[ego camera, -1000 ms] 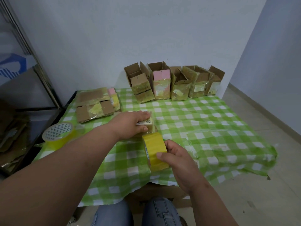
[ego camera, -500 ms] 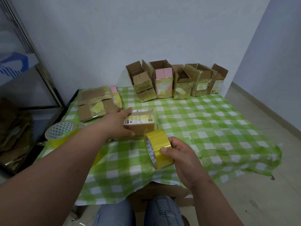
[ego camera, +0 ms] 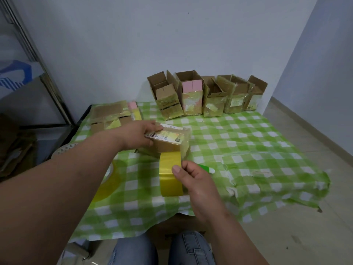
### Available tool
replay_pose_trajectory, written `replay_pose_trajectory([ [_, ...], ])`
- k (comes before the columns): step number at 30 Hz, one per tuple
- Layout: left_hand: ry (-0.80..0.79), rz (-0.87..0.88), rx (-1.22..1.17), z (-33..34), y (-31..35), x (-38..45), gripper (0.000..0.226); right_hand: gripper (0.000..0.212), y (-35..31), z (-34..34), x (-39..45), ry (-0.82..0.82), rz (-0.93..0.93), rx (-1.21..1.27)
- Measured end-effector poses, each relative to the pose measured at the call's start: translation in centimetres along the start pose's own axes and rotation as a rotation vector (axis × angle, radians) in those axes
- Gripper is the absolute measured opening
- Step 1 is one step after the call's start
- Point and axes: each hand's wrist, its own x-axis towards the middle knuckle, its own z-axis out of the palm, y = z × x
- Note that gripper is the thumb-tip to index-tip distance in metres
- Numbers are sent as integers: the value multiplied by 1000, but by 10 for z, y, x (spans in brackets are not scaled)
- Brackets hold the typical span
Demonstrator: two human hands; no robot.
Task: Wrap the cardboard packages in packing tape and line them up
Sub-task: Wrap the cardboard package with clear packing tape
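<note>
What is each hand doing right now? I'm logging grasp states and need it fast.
Left hand: grips the cardboard package on the table.
Right hand: holds the yellow tape roll, thumb on its outer face.

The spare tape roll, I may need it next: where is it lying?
In the head view, the spare tape roll lies on the checked tablecloth near its left edge, partly hidden beneath the left forearm.

Five open cardboard boxes (ego camera: 207, 96) lined along my back wall. One taped package (ego camera: 168, 142) under my fingers. Two yellow tape rolls: one (ego camera: 170, 176) I hold, one (ego camera: 108, 180) at left. One flattened-cardboard pile (ego camera: 112, 117); exact count there unclear.
</note>
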Motion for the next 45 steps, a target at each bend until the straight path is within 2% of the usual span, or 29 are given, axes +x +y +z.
replay_pose_trajectory([
  [3,136,-33,241,14,8,-2,66,54,2,8,2,1,8,-53],
  [5,248,57,331,24,15,-8,68,43,4,7,4,0,24,-63],
  [8,215,154,234,33,24,-14,62,33,9,3,6,-20,37,-25],
  [12,139,105,93,28,27,-13,37,31,14,5,4,-54,36,11],
  [14,127,64,38,27,29,-15,41,30,17,4,2,-49,26,-8],
  [15,159,38,29,28,30,-17,44,29,18,3,2,-46,17,-19],
  [17,346,-39,-30,34,32,-22,45,28,20,1,0,-45,0,-33],
  [19,504,-142,-232,41,34,-27,31,29,21,-2,-2,-50,5,-40],
  [21,438,-217,-510,48,35,-33,24,31,21,-6,-3,-60,18,-53],
  [24,230,-236,-755,56,35,-38,38,38,11,-14,-2,-26,21,-98],
  [27,159,-240,-909,57,34,-44,54,27,-3,-22,11,153,-19,-199],
  [30,130,-239,-965,61,34,-45,62,17,-11,-27,36,354,-76,-338],
  [31,125,-235,-998,62,35,-46,63,12,-15,-28,44,348,-105,-402],
  [33,101,-228,-1092,63,36,-46,63,29,-19,-29,61,249,-150,-541],
  [35,47,-219,-1173,64,38,-47,65,43,-21,-30,75,130,-99,-611],
  [37,-6,-210,-1231,65,39,-47,65,45,-21,-30,83,52,-52,-624],
  [45,-194,-232,-1369,64,35,-53,92,41,-17,-38,95,20,-91,-720],
])
